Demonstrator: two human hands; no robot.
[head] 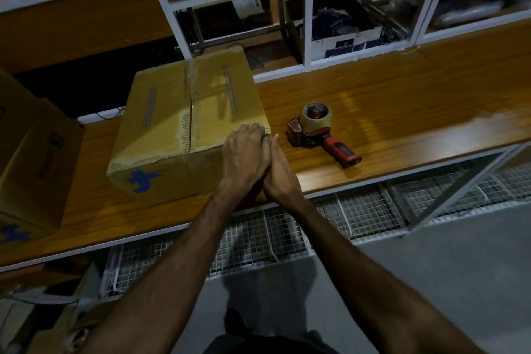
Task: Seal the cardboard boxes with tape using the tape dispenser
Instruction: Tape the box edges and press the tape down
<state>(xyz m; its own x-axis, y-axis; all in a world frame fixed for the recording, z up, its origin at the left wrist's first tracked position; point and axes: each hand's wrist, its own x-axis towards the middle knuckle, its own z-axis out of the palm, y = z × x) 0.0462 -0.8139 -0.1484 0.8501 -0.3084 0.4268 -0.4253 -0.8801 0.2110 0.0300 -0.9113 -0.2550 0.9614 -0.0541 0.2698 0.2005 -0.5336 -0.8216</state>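
Your left hand [244, 149] lies flat on the near right corner of the box [186, 126], fingers straight and together, pressing on the top edge. Your right hand [280, 169] stands edge-on against the box's right side, just beside the left hand; its fingers look straight, though from this angle you cannot tell for sure. Neither hand holds anything. The box sits on the wooden bench [402, 100], and a strip of clear tape already seems to run along its centre seam, so this one looks sealed or nearly so. Both hands seem placed to push or slide it aside, leftward toward the second box [31, 158] at the bench's left end. The dispenser [319, 129] lies on its side on the bench, near the box's right side and untouched, with its red handle pointing toward you. Next you will likely need to clear this box away, then take the dispenser by its handle with your right hand for another box.
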